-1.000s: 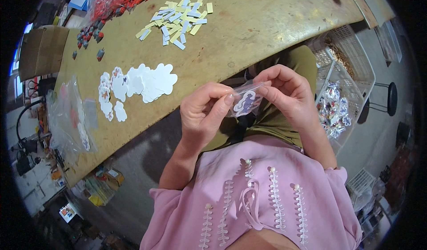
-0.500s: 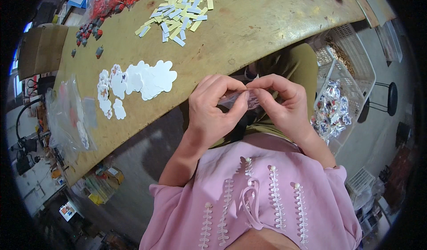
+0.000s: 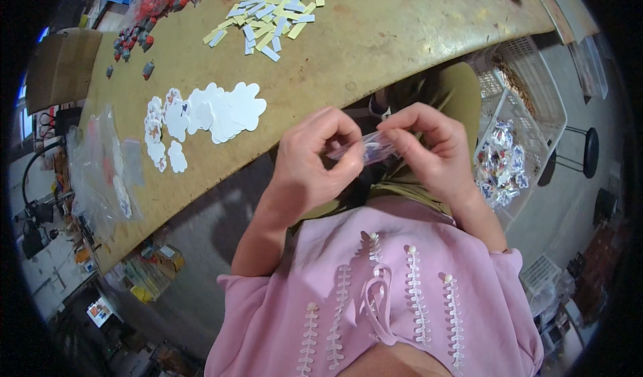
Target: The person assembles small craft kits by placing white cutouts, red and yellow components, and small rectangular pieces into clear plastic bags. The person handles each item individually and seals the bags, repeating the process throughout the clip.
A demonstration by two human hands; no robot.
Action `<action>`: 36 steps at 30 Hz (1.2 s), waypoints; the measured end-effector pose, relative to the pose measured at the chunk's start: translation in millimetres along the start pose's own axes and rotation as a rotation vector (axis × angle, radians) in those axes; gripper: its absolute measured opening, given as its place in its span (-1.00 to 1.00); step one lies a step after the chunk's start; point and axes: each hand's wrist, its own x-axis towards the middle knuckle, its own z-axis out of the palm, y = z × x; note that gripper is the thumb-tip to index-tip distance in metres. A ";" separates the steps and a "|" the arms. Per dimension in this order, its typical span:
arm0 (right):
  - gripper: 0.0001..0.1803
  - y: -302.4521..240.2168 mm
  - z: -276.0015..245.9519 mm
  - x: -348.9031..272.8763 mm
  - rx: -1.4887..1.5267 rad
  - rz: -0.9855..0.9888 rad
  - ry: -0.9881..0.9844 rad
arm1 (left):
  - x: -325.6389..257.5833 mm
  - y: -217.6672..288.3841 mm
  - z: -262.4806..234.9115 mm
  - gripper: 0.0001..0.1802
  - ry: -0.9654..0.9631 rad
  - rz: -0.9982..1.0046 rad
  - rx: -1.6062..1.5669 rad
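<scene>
Both my hands pinch a small clear plastic packet (image 3: 367, 150) with something pale inside, held over my lap just off the table's near edge. My left hand (image 3: 309, 164) grips its left end with thumb and fingers. My right hand (image 3: 434, 148) grips its right end. On the wooden table (image 3: 375, 48) to the left lies a pile of white cloud-shaped cards (image 3: 214, 113), some with coloured prints.
Several white and yellow paper strips (image 3: 268, 16) lie further up the table. Small red pieces (image 3: 157, 5) sit at the far left corner, clear plastic bags (image 3: 100, 166) at the left. A white basket (image 3: 516, 132) with several filled packets stands at my right.
The packet has been turned from face-up to edge-on between my fingers, and both hands have closed in around it and dropped slightly toward my lap.
</scene>
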 end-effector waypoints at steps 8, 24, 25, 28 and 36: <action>-0.87 18.7 -17.7 4.5 0.508 0.196 -0.037 | -23.0 -29.2 1.6 -0.73 0.028 -0.146 -0.458; -0.59 12.0 -7.9 -2.7 0.958 0.397 -0.133 | -19.9 -36.9 21.2 -0.61 0.283 0.525 0.166; -0.48 18.5 -11.0 -3.0 1.058 0.525 -0.188 | -18.9 -37.3 21.7 -0.60 0.278 0.542 0.174; -0.49 20.7 -11.6 -8.9 0.820 0.522 -0.317 | -15.3 -41.8 24.7 -0.55 0.302 0.598 0.254; -0.51 16.4 -61.7 -12.9 0.090 0.193 -0.089 | -27.4 -37.1 8.0 -0.64 0.475 0.419 0.229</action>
